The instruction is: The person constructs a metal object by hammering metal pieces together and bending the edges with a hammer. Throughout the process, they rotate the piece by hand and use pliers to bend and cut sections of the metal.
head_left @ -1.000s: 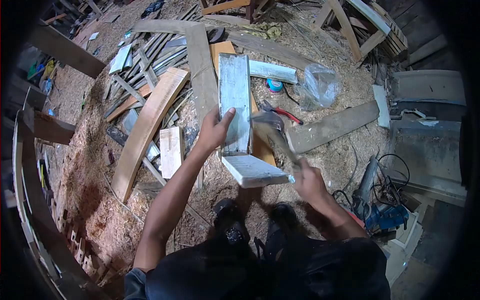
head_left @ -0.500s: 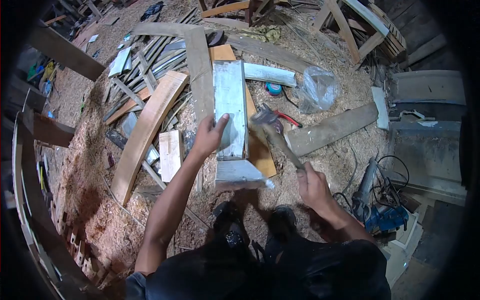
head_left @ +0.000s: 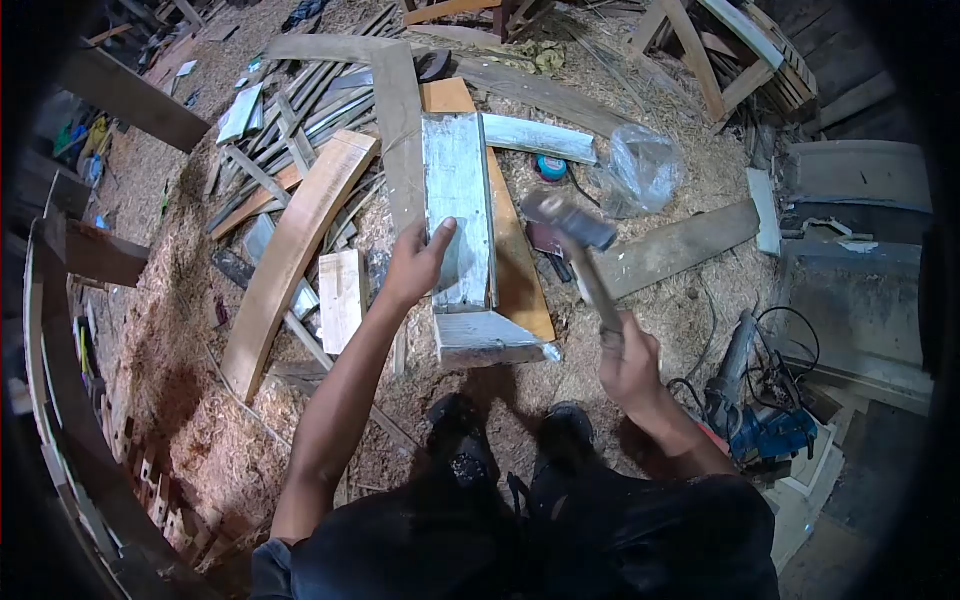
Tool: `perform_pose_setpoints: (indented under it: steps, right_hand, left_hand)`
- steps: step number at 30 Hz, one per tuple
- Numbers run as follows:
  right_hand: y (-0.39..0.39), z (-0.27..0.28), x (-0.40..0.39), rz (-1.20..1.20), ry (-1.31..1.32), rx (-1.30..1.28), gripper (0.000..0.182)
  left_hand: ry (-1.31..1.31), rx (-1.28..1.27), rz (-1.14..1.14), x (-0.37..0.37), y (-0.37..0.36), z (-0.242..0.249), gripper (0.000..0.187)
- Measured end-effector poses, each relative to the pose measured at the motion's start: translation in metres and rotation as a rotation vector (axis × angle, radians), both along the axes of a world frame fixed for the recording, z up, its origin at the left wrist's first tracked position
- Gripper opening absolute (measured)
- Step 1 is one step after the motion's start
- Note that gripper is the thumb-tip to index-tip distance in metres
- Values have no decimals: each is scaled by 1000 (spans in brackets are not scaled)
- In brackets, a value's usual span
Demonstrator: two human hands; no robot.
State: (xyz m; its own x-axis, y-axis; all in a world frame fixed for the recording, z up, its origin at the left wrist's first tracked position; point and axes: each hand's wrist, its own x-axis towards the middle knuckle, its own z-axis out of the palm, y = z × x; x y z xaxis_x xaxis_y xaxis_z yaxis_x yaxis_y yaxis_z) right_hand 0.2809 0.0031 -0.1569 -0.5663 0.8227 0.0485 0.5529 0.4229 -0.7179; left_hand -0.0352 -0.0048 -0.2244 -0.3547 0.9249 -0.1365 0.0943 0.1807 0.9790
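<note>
painted board (head_left: 458,180) is edge-clasped by left hand (head_left: 415,268); right hand (head_left: 630,362) encloses hammer (head_left: 588,275), a gap between.

Honestly the floor (head_left: 670,320) here is basically all wood shavings (head_left: 195,390), kinda reddish over on the left. Dark planks (head_left: 835,50) fill the far right corner, rough wooden frame (head_left: 692,60) right beside them, coolish light brightest around the middle.

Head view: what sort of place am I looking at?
Probably a woodworking shop: wood shavings cover much of the floor, a blue power tool lies at the right, and the right hand holds a hammer beside a whitish board.
</note>
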Motion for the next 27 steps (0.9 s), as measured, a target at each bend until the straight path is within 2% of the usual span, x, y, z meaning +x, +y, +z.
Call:
perform_pose_setpoints:
  steps: [3,4,7,9,10,13,14,17,18,21,22,25,27]
  right_hand:
    - [-2,-8,7,-21,-21,-15,22]
    - [-5,-8,11,-29,-13,-32,21]
    - [-1,-8,13,-125,14,-83,22]
    - [3,-4,9,-116,48,-54,23]
    - [2,-15,4,-20,62,106,25]
    - [0,-1,0,33,-248,-182,24]
    - [-4,6,2,12,-75,-147,23]
    - [-9,2,3,-29,154,83,24]
    - [-10,-8,2,-42,146,5,23]
    - [-1,-19,2,43,-258,-176,22]
    - [0,-10,0,-21,-158,-150,21]
    - [19,-22,-12,-164,-60,-117,22]
    - [28,-54,-16,-136,-74,-55,24]
  left_hand:
    - [-6,-96,-13,0,-1,-5,43]
    - [25,-23,3,2,-3,-4,40]
    - [-44,-91,21,-1,-5,1,41]
    - [-59,-47,23,2,-3,5,41]
    - [-26,-32,22,3,-1,6,41]
    - [62,-51,-7,-1,-5,-3,40]
    - [93,-57,-18,-6,-3,-9,39]
    - [16,-16,26,2,-10,-9,42]
    - [-2,12,39,2,-7,-6,43]
    - [5,-120,-14,7,-10,-1,47]
    - [48,-138,-22,7,-13,0,48]
    - [-193,-144,0,-4,-9,-28,49]
    - [-380,-166,43,-2,-6,-20,49]
